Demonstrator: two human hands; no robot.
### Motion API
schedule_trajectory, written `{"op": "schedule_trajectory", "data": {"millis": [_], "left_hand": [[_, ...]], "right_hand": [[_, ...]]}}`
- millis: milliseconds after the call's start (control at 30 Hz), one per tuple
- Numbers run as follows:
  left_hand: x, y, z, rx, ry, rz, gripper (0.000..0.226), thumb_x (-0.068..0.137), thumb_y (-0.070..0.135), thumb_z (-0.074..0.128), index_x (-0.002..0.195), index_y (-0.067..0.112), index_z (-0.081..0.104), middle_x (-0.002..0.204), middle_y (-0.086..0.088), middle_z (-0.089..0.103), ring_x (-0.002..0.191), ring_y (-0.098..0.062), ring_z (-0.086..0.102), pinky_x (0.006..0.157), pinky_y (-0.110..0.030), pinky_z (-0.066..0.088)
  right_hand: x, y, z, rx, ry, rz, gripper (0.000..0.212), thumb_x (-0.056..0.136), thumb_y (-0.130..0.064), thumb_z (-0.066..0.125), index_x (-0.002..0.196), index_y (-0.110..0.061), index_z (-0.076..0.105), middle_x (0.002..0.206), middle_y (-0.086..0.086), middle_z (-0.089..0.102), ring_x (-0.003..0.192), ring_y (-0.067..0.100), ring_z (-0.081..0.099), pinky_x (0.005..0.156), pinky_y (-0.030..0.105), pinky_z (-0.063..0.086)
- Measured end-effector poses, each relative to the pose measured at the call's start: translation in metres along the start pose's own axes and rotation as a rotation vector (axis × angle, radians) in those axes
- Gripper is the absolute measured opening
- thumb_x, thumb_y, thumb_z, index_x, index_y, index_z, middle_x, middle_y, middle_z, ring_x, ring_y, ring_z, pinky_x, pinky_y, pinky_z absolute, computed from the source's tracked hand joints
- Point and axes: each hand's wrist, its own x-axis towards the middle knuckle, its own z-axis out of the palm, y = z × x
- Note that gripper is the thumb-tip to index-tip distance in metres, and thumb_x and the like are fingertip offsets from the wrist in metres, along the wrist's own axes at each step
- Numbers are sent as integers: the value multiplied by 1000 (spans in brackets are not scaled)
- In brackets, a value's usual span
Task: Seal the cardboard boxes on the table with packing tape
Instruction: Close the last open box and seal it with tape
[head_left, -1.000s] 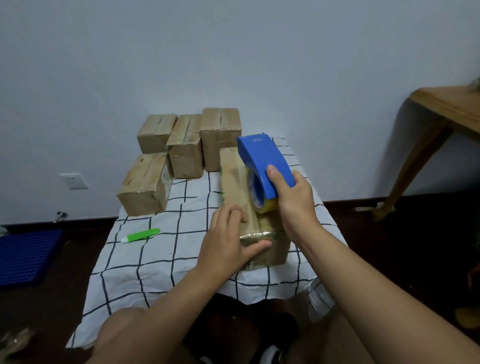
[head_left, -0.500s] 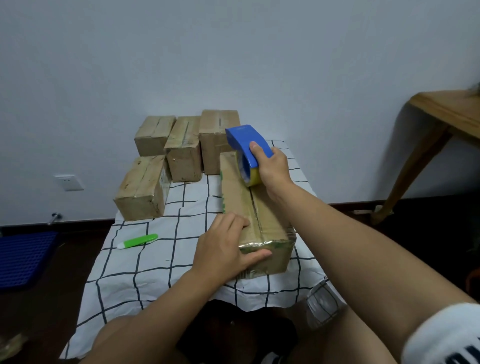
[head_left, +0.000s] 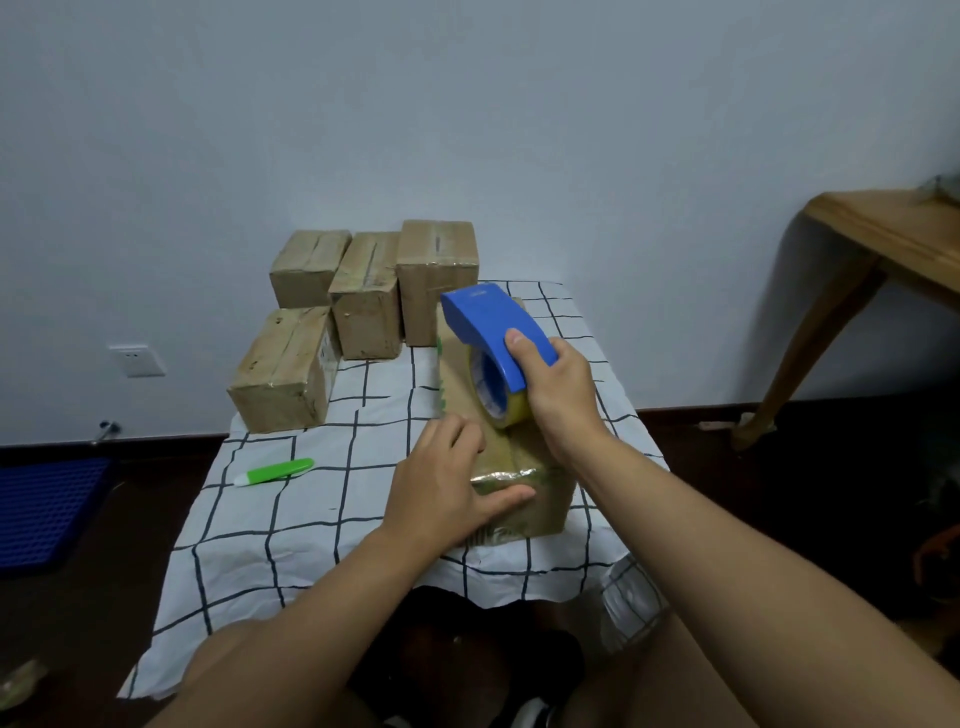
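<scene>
A long cardboard box (head_left: 460, 387) lies lengthwise on the checked tablecloth (head_left: 322, 519), its near end wrapped in shiny tape. My left hand (head_left: 447, 480) rests on the box's near left corner, fingers spread over the top and thumb along the front edge. My right hand (head_left: 558, 395) grips a blue tape dispenser (head_left: 493, 325) with a yellowish roll, held over the middle of the box top. Whether the roll touches the box I cannot tell.
Several other cardboard boxes stand at the back left: one nearer (head_left: 285, 369), three in a row behind (head_left: 366, 299). A green utility knife (head_left: 275, 471) lies on the cloth left of my hands. A wooden table (head_left: 883, 244) stands at the right, a blue crate (head_left: 47, 504) on the floor left.
My right hand ran the dispenser out to the far end of the box and has pulled it back to the middle. The left hand stayed on the near corner.
</scene>
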Motion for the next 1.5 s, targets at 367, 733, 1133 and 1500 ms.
{"op": "schedule_trajectory", "data": {"millis": [367, 733, 1133, 1500], "left_hand": [[0, -7, 4, 66, 38, 99, 64, 74, 80, 58, 85, 17, 55, 100, 4, 58, 91, -15, 56, 58, -28, 51], [1, -1, 0, 57, -25, 23, 68, 69, 80, 61, 87, 15, 54, 90, 5, 53, 86, -16, 50, 57, -38, 51], [-20, 16, -11, -103, -126, -176, 76, 58, 79, 65, 104, 21, 47, 102, 11, 41, 98, -12, 46, 71, -35, 49], [-13, -2, -11, -158, -185, -240, 72, 74, 56, 76, 135, 30, 48, 157, 0, 20, 130, -23, 44, 94, -35, 47]], "right_hand": [[154, -1, 74, 3, 40, 70, 44, 92, -56, 59, 98, -12, 60, 95, 2, 65, 87, 19, 62, 71, 30, 47], [71, -1, 27, 101, -57, 10, 30, 95, -38, 62, 73, -18, 58, 53, -13, 64, 49, -1, 60, 48, 14, 45], [-61, -9, -27, 59, -18, 97, 33, 87, -46, 69, 74, -18, 58, 62, -7, 57, 48, 3, 51, 53, 21, 42], [-57, 3, -91, 640, 192, 149, 11, 91, -23, 70, 89, -12, 69, 70, -8, 70, 65, 7, 66, 60, 21, 53]]}}
